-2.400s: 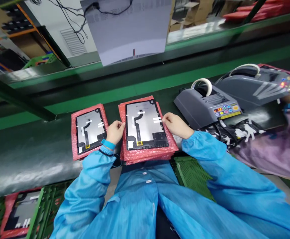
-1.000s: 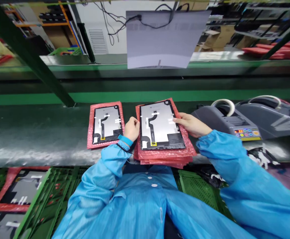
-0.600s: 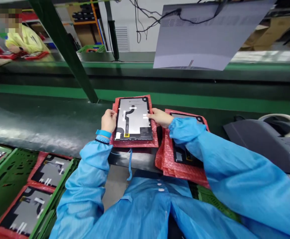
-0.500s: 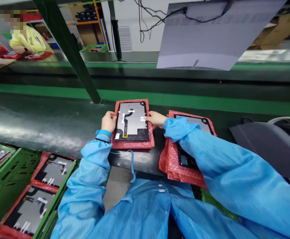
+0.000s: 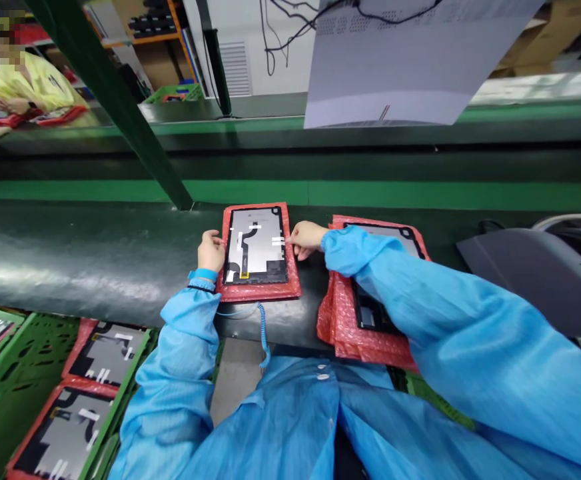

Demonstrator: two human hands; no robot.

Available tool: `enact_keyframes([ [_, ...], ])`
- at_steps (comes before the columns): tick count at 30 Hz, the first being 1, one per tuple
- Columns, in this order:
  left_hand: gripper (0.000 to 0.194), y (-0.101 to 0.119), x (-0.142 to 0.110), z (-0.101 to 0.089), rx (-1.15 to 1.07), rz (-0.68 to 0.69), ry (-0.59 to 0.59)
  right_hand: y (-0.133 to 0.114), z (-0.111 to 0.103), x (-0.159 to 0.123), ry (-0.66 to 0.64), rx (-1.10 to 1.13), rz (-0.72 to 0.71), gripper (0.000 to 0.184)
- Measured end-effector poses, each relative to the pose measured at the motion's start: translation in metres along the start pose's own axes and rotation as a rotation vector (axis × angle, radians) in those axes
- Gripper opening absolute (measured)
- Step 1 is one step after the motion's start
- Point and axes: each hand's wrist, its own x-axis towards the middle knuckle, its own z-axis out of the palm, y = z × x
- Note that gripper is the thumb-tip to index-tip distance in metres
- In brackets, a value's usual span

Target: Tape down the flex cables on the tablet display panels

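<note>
A tablet screen panel (image 5: 258, 257) lies back side up on a red bubble-wrap sheet (image 5: 260, 292) on the dark bench. Its grey back carries a black flex cable (image 5: 245, 257) and small white tape strips (image 5: 278, 241). My left hand (image 5: 210, 252), with a blue wrist strap (image 5: 203, 274), curls its fingers against the left edge of the bubble wrap. At the panel's right edge, the fingertips of my right hand (image 5: 307, 239) are pinched together at the end of a white tape strip. The exact contact is small to see.
Beside my right forearm lies a stack of red bubble wrap (image 5: 343, 320) with another panel (image 5: 370, 313). A grey device (image 5: 525, 283) stands at right. Green crates (image 5: 30, 373) with panels are lower left. A green post (image 5: 135, 133) slants up; a person in yellow (image 5: 40, 83) sits across.
My right hand has drawn slightly away from the panel's grey back, its fingers now just beyond the right edge. My left hand stays at the left edge. The whole view has shifted a little.
</note>
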Motion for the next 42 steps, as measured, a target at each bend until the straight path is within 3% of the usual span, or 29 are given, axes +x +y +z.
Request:
enact_keyframes([
  [3, 0.034, 0.002, -0.009, -0.012, 0.144, 0.065, 0.015, -0.011, -0.050, -0.059, 0.098, -0.042, -0.015, 0.022],
  [6, 0.032, 0.019, -0.034, -0.018, 0.314, 0.355, 0.130, 0.001, -0.115, -0.153, 0.485, 0.004, -0.140, 0.015],
  [8, 0.030, 0.045, -0.059, -0.011, 0.301, 0.644, 0.111, 0.028, -0.149, -0.222, 0.844, 0.003, -0.143, 0.014],
  [11, 0.026, 0.097, -0.099, 0.014, 0.217, 1.010, -0.128, 0.086, -0.175, -0.307, 1.293, 0.018, -0.003, 0.014],
  [13, 0.024, 0.130, -0.117, 0.036, 0.175, 1.165, -0.248, 0.126, -0.180, -0.343, 1.480, 0.080, 0.142, 0.016],
  [15, 0.025, 0.156, -0.125, 0.059, 0.141, 1.246, -0.307, 0.156, -0.182, -0.359, 1.518, 0.188, 0.271, 0.021],
  [18, 0.026, 0.182, -0.123, 0.088, 0.103, 1.293, -0.364, 0.181, -0.184, -0.353, 1.394, 0.351, 0.314, 0.023],
  [22, 0.027, 0.193, -0.113, 0.108, 0.098, 1.291, -0.427, 0.193, -0.194, -0.327, 1.317, 0.441, 0.247, 0.027],
  [25, 0.028, 0.191, -0.105, 0.111, 0.125, 1.245, -0.449, 0.198, -0.194, -0.318, 1.386, 0.389, 0.219, 0.023],
  [29, 0.032, 0.182, -0.087, 0.114, 0.174, 1.260, -0.518, 0.186, -0.176, -0.321, 1.517, 0.110, 0.080, 0.014],
  [30, 0.033, 0.179, -0.081, 0.116, 0.182, 1.287, -0.558, 0.178, -0.170, -0.319, 1.478, 0.063, 0.020, 0.013],
  [32, 0.035, 0.174, -0.072, 0.122, 0.194, 1.354, -0.655, 0.154, -0.159, -0.307, 1.280, 0.014, -0.062, 0.016],
  [36, 0.041, 0.165, -0.063, 0.141, 0.256, 1.441, -0.765, 0.100, -0.141, -0.245, 0.798, -0.173, -0.123, 0.020],
  [39, 0.051, 0.162, -0.063, 0.150, 0.310, 1.439, -0.772, 0.078, -0.138, -0.186, 0.605, -0.359, -0.056, 0.016],
  [42, 0.059, 0.162, -0.064, 0.153, 0.333, 1.428, -0.780, 0.074, -0.138, -0.143, 0.470, -0.487, 0.049, 0.018],
])
